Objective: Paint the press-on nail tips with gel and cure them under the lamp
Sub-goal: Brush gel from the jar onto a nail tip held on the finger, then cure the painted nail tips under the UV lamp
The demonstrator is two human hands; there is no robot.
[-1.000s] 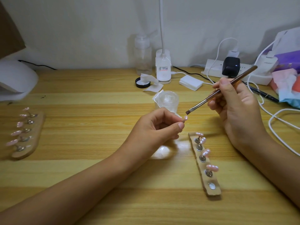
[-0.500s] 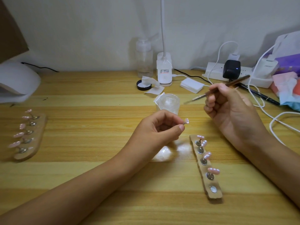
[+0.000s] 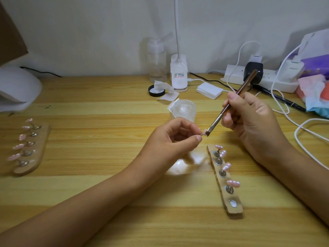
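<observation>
Just past the left hand's [image 3: 170, 139] fingers [image 3: 193, 126], a single pink nail tip [image 3: 256, 134] pokes out, pinched between thumb and forefinger, probably by its little stand, though the fingers hide that. The right hand [image 3: 252, 122] grips a gel brush [image 3: 233, 104] like a pen, and the dark bristles touch the outer end of the tip. Below the right fingers lies a holder strip [image 3: 223, 186] on the worktop [image 3: 106, 193], carrying four more pink tips on their stands and one bare metal seat [image 3: 232, 203] at its near end, most likely this tip's place. Behind the left fingers stands a clear gel pot [image 3: 183, 111]. Far to the left of them lie a second strip [image 3: 41, 139] with five tips and the white curing lamp [image 3: 16, 86]. The step in hand looks like coating this one tip. The next move calls for a light, even stroke along the tip, with the left fingers held steady, then reseating it on the bare seat without smearing the wet gel before any curing.
</observation>
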